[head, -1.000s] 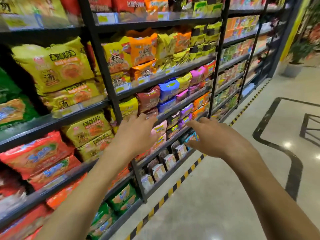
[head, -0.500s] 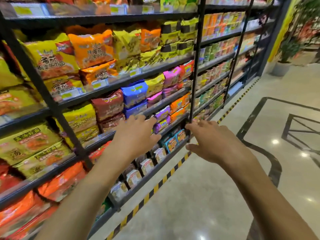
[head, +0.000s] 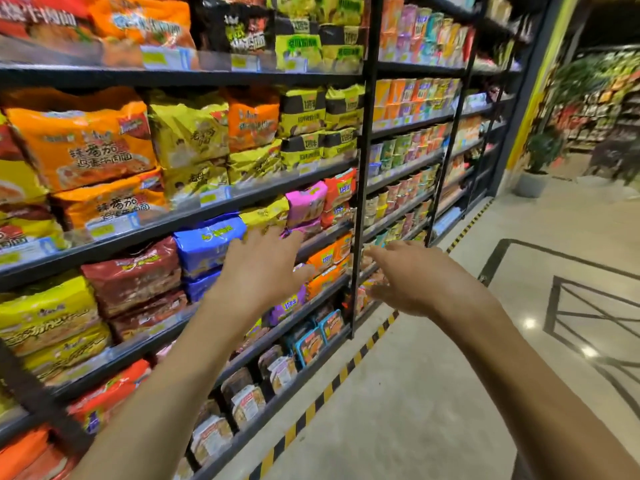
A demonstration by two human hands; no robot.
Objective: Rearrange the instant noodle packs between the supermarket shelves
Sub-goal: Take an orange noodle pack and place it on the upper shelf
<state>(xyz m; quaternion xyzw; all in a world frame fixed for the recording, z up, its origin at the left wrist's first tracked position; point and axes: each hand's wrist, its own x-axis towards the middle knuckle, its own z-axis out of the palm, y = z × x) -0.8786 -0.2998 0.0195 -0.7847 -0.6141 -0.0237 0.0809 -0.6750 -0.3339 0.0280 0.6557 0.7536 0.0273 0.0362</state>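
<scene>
Black shelves (head: 214, 211) on my left carry instant noodle packs in orange, yellow, red, blue and pink. My left hand (head: 261, 271) is stretched out with fingers spread in front of a blue pack (head: 204, 244) and a pink pack (head: 304, 202); it holds nothing. My right hand (head: 412, 275) reaches forward, fingers relaxed and empty, just in front of the black upright post (head: 363, 188). Orange packs (head: 327, 263) lie between the two hands. I cannot tell whether my left fingertips touch any pack.
Cup noodles (head: 401, 150) fill the shelf bay beyond the post. Tray packs (head: 311, 344) stand on the lowest shelf. A yellow-black striped line (head: 332, 386) runs along the shelf foot on the tiled floor. A potted plant (head: 533, 164) stands at the aisle's end.
I have moved along the aisle to the right, so the shelves slid left in view. Both hands have risen and reached further forward, the left one's fingers spreading wider.
</scene>
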